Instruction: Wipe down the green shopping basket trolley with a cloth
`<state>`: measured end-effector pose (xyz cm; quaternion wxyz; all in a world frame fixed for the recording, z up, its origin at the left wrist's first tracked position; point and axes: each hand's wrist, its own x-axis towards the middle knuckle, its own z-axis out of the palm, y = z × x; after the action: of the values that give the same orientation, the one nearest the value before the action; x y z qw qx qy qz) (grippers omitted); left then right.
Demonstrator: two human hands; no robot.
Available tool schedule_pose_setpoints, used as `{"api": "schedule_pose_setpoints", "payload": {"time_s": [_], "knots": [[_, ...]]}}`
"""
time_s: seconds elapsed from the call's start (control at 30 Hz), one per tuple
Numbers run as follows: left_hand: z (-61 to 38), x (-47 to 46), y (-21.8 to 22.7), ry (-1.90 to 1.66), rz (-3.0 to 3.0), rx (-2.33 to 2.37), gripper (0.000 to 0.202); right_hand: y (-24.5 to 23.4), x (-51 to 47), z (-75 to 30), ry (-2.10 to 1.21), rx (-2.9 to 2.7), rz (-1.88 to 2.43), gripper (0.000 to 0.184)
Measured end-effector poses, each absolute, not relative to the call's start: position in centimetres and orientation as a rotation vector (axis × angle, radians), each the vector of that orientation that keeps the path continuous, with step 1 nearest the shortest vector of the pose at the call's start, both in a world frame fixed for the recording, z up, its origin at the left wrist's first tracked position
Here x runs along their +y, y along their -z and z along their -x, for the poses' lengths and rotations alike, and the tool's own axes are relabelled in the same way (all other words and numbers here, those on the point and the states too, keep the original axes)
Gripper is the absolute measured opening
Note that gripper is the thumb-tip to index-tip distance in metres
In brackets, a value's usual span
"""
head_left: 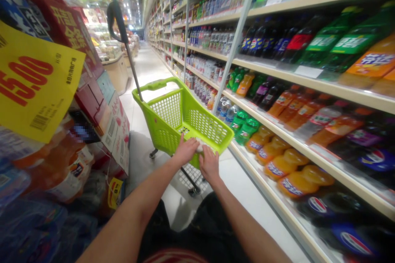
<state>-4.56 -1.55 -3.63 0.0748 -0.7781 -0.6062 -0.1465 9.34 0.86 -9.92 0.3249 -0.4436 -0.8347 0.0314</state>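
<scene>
A lime-green shopping basket cart [148,123] stands on wheels right in front of me, with a tall pole and dark handle rising at its far left corner. My left hand [186,151] rests on the basket's near rim, its fingers closed over a crumpled white cloth [200,146], perhaps a tissue. Beside it, my right hand [210,164] curls over the same rim, fingertips on the cloth's right end. Much of the cloth is hidden under the fingers. A small patterned label [184,129] shows inside the basket.
Shelves [277,125] of soda bottles [277,168] run along the right. On the left are stacked cartons [115,127], wrapped bottle packs [74,168] and a yellow price sign [40,82] that juts out close. A pale tiled aisle [143,59] stretches ahead.
</scene>
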Motion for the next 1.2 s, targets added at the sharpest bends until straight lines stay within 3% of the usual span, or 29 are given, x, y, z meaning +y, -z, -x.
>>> {"api": "schedule_pose_setpoints", "payload": {"time_s": [0.33,0.63,1.2], "knots": [[5.5,-1.2,3.8,0.432,2.408,-1.711,0.023,11.1,1.0,-11.0,0.045,-2.224,1.17,0.045],[8.3,0.4,3.3,0.486,2.285,-1.983,0.023,10.6,1.5,-11.7,0.042,-2.234,1.25,0.046],[3.6,-0.9,3.6,0.389,2.168,-1.915,0.029,9.6,3.1,-13.9,0.134,-2.139,1.326,0.053]]}}
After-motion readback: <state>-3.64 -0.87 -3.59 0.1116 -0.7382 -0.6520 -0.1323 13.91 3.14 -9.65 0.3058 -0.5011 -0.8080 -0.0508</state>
